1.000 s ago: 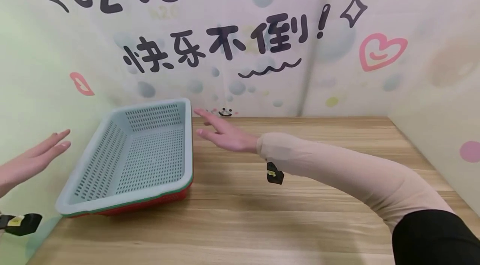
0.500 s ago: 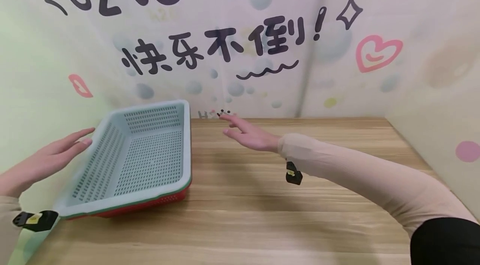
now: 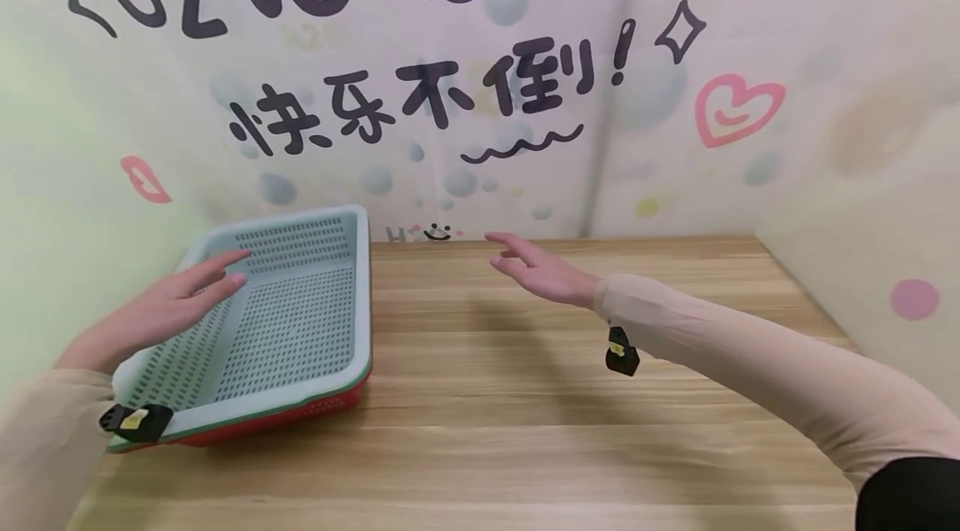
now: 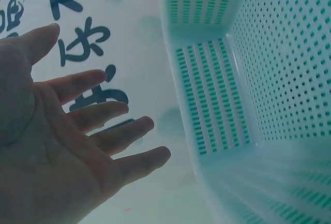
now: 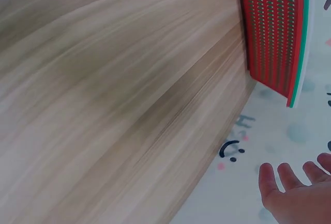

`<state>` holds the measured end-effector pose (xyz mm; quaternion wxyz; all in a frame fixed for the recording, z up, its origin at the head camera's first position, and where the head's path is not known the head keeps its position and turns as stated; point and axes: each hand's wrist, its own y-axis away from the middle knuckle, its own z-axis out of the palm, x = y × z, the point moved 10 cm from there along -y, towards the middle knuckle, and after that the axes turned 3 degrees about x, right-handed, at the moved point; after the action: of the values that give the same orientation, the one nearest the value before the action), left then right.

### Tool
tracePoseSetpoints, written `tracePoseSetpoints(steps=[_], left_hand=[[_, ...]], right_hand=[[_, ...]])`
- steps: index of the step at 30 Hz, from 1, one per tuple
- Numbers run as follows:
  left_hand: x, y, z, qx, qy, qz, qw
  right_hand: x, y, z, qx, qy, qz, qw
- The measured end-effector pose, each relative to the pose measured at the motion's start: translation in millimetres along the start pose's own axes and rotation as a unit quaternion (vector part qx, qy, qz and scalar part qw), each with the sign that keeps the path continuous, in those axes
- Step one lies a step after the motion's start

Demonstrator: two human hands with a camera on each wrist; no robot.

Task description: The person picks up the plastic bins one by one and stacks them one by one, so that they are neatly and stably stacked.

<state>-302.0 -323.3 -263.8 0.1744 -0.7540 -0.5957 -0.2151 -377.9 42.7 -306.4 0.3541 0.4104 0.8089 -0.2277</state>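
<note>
Nested plastic baskets (image 3: 362, 298) stand at the left of the table; the top one is pale blue with slotted walls, and green and red rims show beneath it. My left hand (image 3: 168, 310) hovers over the left side of the baskets, fingers extended and holding nothing. In the left wrist view that hand (image 4: 77, 120) is spread beside the basket's wall (image 4: 214, 100). To the right of the baskets, my right hand (image 3: 543, 271) hangs in the air above the table, its fingers loose and the palm holding nothing. The right wrist view shows its fingers (image 5: 289, 177) at the lower right.
The wooden table (image 3: 487, 448) runs to a back wall sheet (image 3: 510, 189) printed with large dark characters and bubbles. Pale side walls (image 3: 862, 222) border it left and right. Red mesh of the lowest basket (image 5: 271, 38) faces the right hand's side.
My left hand has moved right, from beside the baskets to over them. My right hand has drawn away to the right from the baskets' edge. The baskets have stayed on the table.
</note>
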Motion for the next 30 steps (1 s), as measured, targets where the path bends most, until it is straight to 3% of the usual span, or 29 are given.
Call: tracePoseSetpoints(steps=[7, 12, 15, 18, 23, 30], left_hand=[[20.9, -13.1, 10.1, 0.009, 0.003, 0.036, 0.9993], [41.7, -23.3, 15.0, 0.023, -0.014, 0.063, 0.9977], [56.5, -29.8, 18.6, 0.029, -0.03, 0.073, 0.9964], [72.3, -36.8, 21.6, 0.036, -0.045, 0.077, 0.9953], [100.2, -48.5, 26.9, 0.048, -0.043, 0.091, 0.9938], [130.3, -64.5, 32.6, 0.075, -0.047, 0.117, 0.9892]], right_hand=[[17.2, 6.2, -18.8, 0.034, 0.012, -0.013, 0.999], [17.3, 13.0, -39.2, 0.065, 0.067, -0.059, 0.994], [11.5, 17.1, -51.7, 0.084, 0.128, -0.096, 0.983], [4.2, 20.9, -63.5, 0.103, 0.218, -0.123, 0.963], [1.1, 25.9, -79.6, 0.11, 0.335, -0.114, 0.929], [8.0, 32.5, -96.5, 0.105, 0.363, -0.068, 0.923]])
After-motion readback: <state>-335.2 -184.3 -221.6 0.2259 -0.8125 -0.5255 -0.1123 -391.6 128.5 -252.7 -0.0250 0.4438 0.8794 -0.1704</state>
